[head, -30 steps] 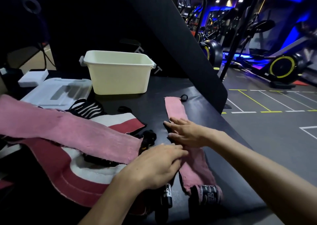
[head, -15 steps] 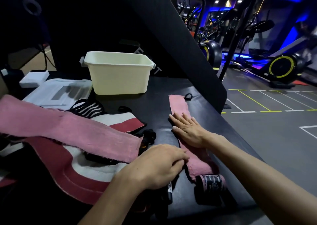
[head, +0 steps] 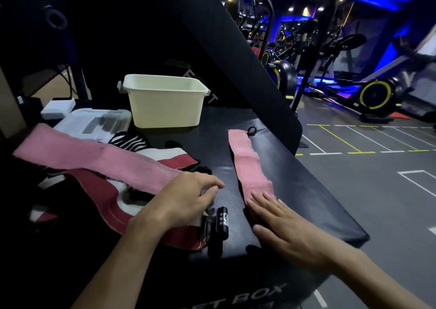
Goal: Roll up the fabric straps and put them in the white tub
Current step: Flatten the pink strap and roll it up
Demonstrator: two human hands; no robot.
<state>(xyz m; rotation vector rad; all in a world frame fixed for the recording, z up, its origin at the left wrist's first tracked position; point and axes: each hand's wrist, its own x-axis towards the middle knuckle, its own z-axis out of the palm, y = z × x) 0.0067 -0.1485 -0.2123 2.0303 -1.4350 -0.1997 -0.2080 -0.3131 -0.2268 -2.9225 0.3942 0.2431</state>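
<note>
The right hand (head: 285,226) has slid back down the pink strap (head: 247,165), away from the tub (head: 165,101), pressing flat with fingers straight; the left hand (head: 181,200) rests loosely curled, gripping nothing. Start rolling tightly from this near end.

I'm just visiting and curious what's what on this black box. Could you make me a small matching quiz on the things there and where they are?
Things:
1. white tub
2. pink strap
3. left hand
4. right hand

Places:
A. flat on the pink strap's near end
B. at the back of the box top
C. stretched out along the right side
D. over the red and white fabric

Pairs: 1-B, 2-C, 3-D, 4-A
</note>
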